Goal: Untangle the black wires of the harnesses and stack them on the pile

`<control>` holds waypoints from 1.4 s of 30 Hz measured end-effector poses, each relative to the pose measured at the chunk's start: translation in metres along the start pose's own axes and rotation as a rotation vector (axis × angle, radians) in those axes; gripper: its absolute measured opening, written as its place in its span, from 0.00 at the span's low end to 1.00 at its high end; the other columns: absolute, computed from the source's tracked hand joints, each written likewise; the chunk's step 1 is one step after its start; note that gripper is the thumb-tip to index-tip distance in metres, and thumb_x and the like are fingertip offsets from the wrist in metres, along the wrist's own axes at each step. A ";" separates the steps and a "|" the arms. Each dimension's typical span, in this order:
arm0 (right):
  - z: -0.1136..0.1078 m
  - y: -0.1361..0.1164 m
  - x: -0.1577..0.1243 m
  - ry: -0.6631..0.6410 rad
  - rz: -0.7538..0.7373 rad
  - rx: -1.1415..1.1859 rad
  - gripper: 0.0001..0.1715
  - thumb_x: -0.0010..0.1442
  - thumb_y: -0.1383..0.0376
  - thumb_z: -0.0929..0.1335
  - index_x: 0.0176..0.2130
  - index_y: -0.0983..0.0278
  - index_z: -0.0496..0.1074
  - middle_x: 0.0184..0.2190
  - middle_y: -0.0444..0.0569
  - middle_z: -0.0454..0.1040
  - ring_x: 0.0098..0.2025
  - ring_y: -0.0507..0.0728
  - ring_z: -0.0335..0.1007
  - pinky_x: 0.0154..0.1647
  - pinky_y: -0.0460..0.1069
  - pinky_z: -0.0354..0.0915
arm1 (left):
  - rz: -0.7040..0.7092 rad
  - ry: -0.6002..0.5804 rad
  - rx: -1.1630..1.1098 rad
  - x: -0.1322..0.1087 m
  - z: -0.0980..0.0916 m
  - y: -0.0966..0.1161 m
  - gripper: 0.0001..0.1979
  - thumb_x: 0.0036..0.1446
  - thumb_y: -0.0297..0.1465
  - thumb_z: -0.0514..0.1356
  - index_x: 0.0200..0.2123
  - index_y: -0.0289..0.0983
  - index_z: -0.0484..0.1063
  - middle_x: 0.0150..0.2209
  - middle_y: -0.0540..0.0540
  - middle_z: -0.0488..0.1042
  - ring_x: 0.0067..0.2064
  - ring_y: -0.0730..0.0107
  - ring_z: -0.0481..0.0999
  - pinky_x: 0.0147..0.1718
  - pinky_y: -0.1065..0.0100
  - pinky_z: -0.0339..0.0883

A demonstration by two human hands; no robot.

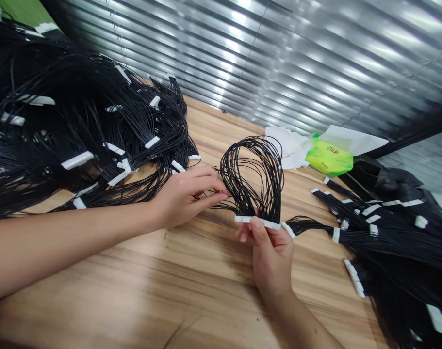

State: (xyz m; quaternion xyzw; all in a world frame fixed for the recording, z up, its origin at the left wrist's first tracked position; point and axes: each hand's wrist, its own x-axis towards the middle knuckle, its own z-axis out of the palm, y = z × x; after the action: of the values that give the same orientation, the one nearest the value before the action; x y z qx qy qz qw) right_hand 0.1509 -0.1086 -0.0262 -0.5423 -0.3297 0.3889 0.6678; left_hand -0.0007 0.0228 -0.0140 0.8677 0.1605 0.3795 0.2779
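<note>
A wiring harness of thin black wires [278, 179] loops up from a long white connector [274, 225] above the wooden table. My right hand [273, 259] pinches the connector at its middle, thumb on the near face and fingers behind. Just left of the loop, my left hand [189, 196] has thumb and fingertips closed together on a few black wires; exactly which strands they grip is hard to make out. Beside my right fingers lies another small white connector [288, 229] with black wires running right.
A large heap of black wire harnesses [78, 82] with white connectors covers the left. Another pile [399, 242] fills the right side. Behind are white paper [288, 145], a bright green packet [330, 156] and a corrugated metallic surface [242, 58]. Wooden tabletop [133, 286] shows in front.
</note>
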 end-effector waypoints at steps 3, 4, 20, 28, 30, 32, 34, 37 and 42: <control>0.000 0.000 -0.001 -0.004 0.001 -0.019 0.10 0.55 0.60 0.71 0.27 0.64 0.76 0.24 0.46 0.78 0.21 0.50 0.66 0.27 0.47 0.66 | -0.022 -0.015 -0.059 0.001 0.001 0.001 0.04 0.59 0.29 0.59 0.35 0.36 0.74 0.33 0.48 0.73 0.35 0.77 0.69 0.27 0.79 0.60; 0.000 -0.001 -0.001 -0.004 0.002 -0.025 0.10 0.55 0.59 0.71 0.27 0.64 0.76 0.24 0.46 0.78 0.21 0.50 0.66 0.26 0.48 0.66 | -0.026 -0.020 -0.071 0.001 0.001 0.001 0.04 0.60 0.29 0.59 0.35 0.36 0.74 0.33 0.47 0.73 0.34 0.77 0.69 0.26 0.79 0.60; -0.001 0.001 -0.002 -0.051 -0.028 -0.062 0.10 0.58 0.61 0.70 0.27 0.63 0.75 0.24 0.45 0.77 0.24 0.51 0.66 0.29 0.48 0.64 | 0.019 0.009 -0.070 0.001 0.000 0.002 0.03 0.60 0.28 0.59 0.35 0.35 0.73 0.33 0.46 0.74 0.34 0.76 0.69 0.27 0.77 0.61; -0.003 0.003 -0.004 -0.070 -0.045 -0.061 0.11 0.59 0.63 0.69 0.26 0.62 0.74 0.23 0.43 0.75 0.26 0.51 0.68 0.30 0.47 0.63 | 0.060 0.033 -0.078 0.000 0.000 0.001 0.02 0.59 0.27 0.60 0.35 0.35 0.73 0.32 0.47 0.73 0.33 0.77 0.70 0.28 0.77 0.62; -0.003 0.003 -0.003 -0.064 -0.047 -0.073 0.11 0.59 0.63 0.69 0.26 0.63 0.74 0.24 0.44 0.76 0.26 0.51 0.68 0.30 0.47 0.64 | 0.061 0.033 -0.076 0.000 0.000 0.001 0.02 0.59 0.27 0.60 0.35 0.35 0.73 0.33 0.46 0.73 0.34 0.76 0.70 0.29 0.77 0.63; -0.003 0.002 -0.003 -0.059 -0.051 -0.083 0.10 0.59 0.63 0.69 0.26 0.63 0.74 0.26 0.45 0.77 0.26 0.51 0.68 0.30 0.48 0.64 | 0.061 0.034 -0.075 0.000 0.000 0.001 0.02 0.59 0.27 0.60 0.35 0.35 0.73 0.33 0.46 0.73 0.35 0.76 0.71 0.29 0.76 0.63; -0.003 0.002 -0.003 -0.055 -0.055 -0.088 0.10 0.59 0.63 0.69 0.27 0.63 0.74 0.28 0.47 0.78 0.25 0.51 0.68 0.30 0.48 0.65 | 0.067 0.037 -0.076 0.001 0.000 0.002 0.03 0.59 0.27 0.59 0.35 0.35 0.73 0.32 0.46 0.73 0.34 0.75 0.71 0.28 0.76 0.63; -0.003 0.002 -0.003 -0.054 -0.050 -0.096 0.11 0.58 0.62 0.69 0.25 0.63 0.74 0.28 0.47 0.78 0.26 0.52 0.68 0.30 0.49 0.65 | 0.077 0.040 -0.080 0.001 0.000 0.002 0.03 0.59 0.28 0.59 0.34 0.35 0.73 0.32 0.46 0.73 0.32 0.76 0.70 0.26 0.77 0.62; -0.003 0.002 -0.003 -0.054 -0.040 -0.101 0.12 0.58 0.62 0.69 0.25 0.63 0.74 0.28 0.47 0.78 0.26 0.52 0.68 0.30 0.49 0.65 | 0.098 0.034 -0.068 0.002 -0.001 0.001 0.02 0.58 0.27 0.60 0.34 0.35 0.73 0.32 0.46 0.73 0.33 0.76 0.71 0.30 0.76 0.64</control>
State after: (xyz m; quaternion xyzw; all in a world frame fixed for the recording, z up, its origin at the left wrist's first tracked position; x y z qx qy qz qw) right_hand 0.1516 -0.1126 -0.0292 -0.5578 -0.3776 0.3729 0.6381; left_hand -0.0002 0.0228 -0.0120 0.8580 0.1094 0.4128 0.2855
